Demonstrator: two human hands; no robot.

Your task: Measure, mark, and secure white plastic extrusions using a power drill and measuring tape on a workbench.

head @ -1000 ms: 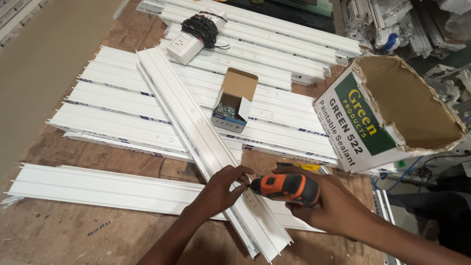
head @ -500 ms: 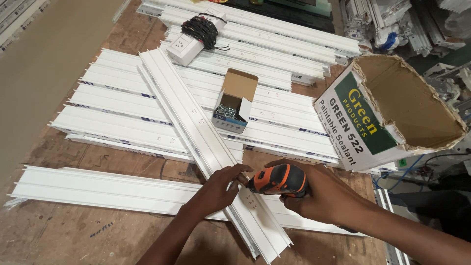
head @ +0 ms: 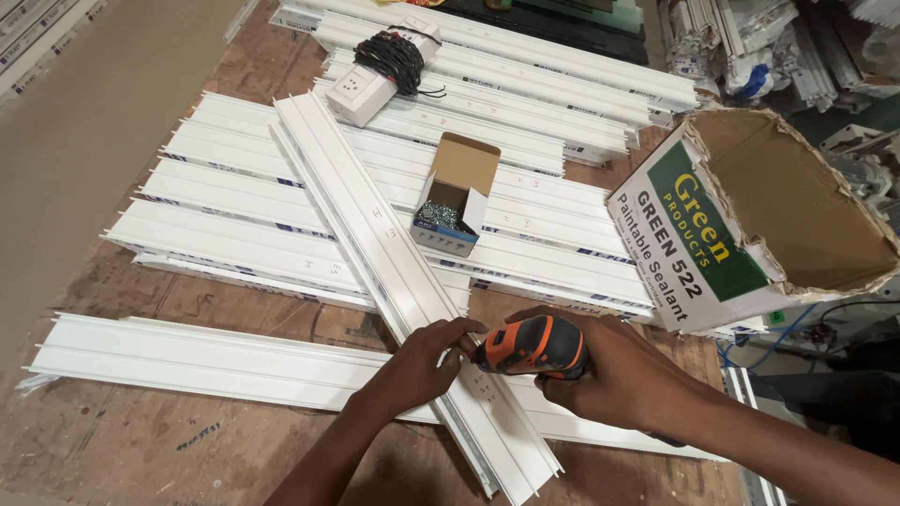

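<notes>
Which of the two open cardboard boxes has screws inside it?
The small box lying on the white strips holds screws; the large box lies on its side, empty inside as far as visible.

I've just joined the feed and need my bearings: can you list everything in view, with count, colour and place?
Diagonal channel strip: one, white, lying slantwise across the others, under both hands.
Flat channel strips: many, white, laid side by side across the wooden table.
Drill driver: one, orange and black, at the diagonal strip's near part.
Small screw box: one, brown flap open, metal screws inside, on the strips.
Large carton: one, white and green outside, open and tipped, at right.
Socket with coiled cable: one, white with black cable, top centre.
Left hand: pressing on the diagonal strip beside the drill's tip.
Right hand: gripping the drill driver.
</notes>
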